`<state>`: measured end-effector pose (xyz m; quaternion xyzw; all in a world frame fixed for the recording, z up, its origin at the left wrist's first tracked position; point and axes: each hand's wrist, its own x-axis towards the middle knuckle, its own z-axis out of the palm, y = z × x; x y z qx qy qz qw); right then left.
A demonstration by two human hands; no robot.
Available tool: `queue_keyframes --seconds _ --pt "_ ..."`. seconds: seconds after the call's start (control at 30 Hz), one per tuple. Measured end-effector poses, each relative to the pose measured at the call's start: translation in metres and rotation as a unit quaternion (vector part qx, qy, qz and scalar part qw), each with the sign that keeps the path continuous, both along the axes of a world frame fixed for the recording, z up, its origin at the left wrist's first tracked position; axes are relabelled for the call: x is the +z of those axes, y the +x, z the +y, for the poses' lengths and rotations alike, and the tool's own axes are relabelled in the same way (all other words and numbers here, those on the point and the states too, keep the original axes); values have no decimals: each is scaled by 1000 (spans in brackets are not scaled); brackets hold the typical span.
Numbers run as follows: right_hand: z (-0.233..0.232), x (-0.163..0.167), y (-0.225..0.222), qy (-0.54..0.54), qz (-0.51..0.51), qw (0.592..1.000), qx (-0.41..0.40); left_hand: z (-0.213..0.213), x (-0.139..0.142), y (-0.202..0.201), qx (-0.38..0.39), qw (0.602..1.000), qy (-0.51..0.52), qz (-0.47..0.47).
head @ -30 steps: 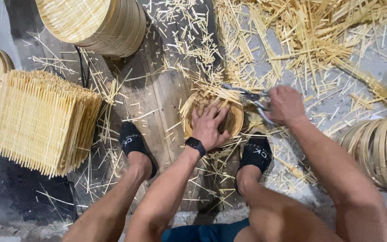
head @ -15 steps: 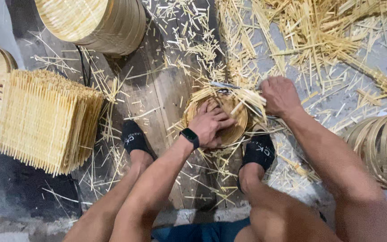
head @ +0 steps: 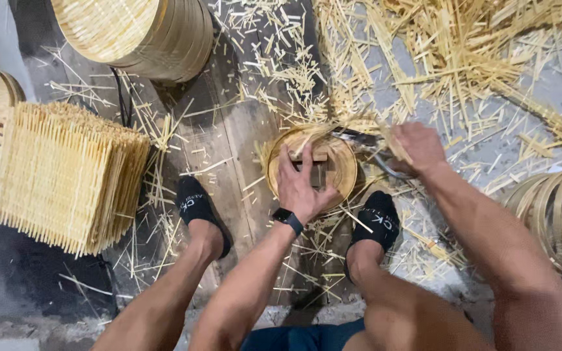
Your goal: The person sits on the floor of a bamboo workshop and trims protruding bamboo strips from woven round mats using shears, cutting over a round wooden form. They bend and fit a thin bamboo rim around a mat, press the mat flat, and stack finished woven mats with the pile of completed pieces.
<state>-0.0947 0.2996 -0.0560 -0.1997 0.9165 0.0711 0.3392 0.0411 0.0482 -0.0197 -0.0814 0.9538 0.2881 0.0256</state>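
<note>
A small round bamboo steamer tray lies on a wooden board between my two feet in black socks. My left hand presses flat on the tray, fingers spread, a black watch on the wrist. My right hand is closed around metal shears at the tray's right rim, among sticking-out bamboo strips. The shears' blades are partly hidden by the hand and the strips.
A stack of square woven bamboo mats sits at left. A stack of round bamboo trays stands at top left, bamboo rings at right. Loose bamboo strips and trimmings litter the floor at top right.
The tray's protruding strips on the right have been cut shorter. My left hand has shifted on the tray from curled to flat and spread. My right hand stays at the right rim with the shears.
</note>
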Motion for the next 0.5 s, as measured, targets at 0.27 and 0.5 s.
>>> queue_keyframes --seconds 0.27,0.5 --pt "-11 -6 -2 -47 91 995 11 -25 7 -10 -137 990 9 -37" --pt "7 -9 0 -71 88 992 59 -49 18 -28 -246 962 24 -114"
